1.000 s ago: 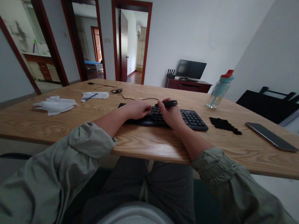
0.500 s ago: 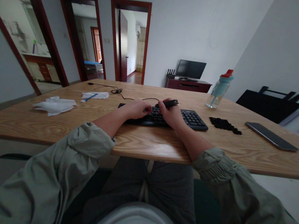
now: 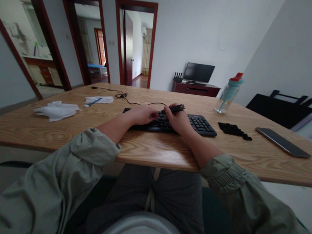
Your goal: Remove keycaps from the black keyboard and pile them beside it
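Note:
A black keyboard (image 3: 201, 125) lies on the wooden table in front of me, its keys partly covered by my hands. My left hand (image 3: 143, 115) rests over its left part with the fingers curled down against it. Wrapped around a short, thick black-handled tool (image 3: 178, 108) is my right hand (image 3: 178, 119), over the middle of the keyboard. The tool's handle end points up and right; its working end is hidden, so I cannot tell its kind. Right of the keyboard lies a flat patch of small black pieces (image 3: 232, 130) that look like keycaps.
A dark phone-like slab (image 3: 282, 142) lies at right; a water bottle (image 3: 229, 94) stands behind. At left are crumpled white tissues (image 3: 57, 111) and a blue stick (image 3: 93, 102) on another tissue (image 3: 105, 100). A thin cable (image 3: 121, 95) runs behind the keyboard.
Hardly anything differs. My right hand and the black tool have shifted very slightly to the left; my left hand stays on the keyboard.

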The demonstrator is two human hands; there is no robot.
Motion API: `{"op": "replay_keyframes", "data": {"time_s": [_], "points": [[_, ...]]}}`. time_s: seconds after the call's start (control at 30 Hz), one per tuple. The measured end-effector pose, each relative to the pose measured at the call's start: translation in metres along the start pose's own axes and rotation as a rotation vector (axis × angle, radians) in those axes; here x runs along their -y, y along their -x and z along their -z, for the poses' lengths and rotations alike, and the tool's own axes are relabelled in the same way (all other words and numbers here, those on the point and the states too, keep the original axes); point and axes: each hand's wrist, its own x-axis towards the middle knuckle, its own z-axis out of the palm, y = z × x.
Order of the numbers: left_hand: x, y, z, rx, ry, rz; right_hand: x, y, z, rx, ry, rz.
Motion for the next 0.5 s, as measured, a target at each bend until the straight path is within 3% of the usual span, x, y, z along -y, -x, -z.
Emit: {"op": "replay_keyframes", "data": {"time_s": [0.5], "points": [[-0.0039, -0.0007, 0.0005, -0.019, -0.083, -0.015, 0.0050, 0.0023, 0.0030, 0.020, 0.006, -0.015]]}}
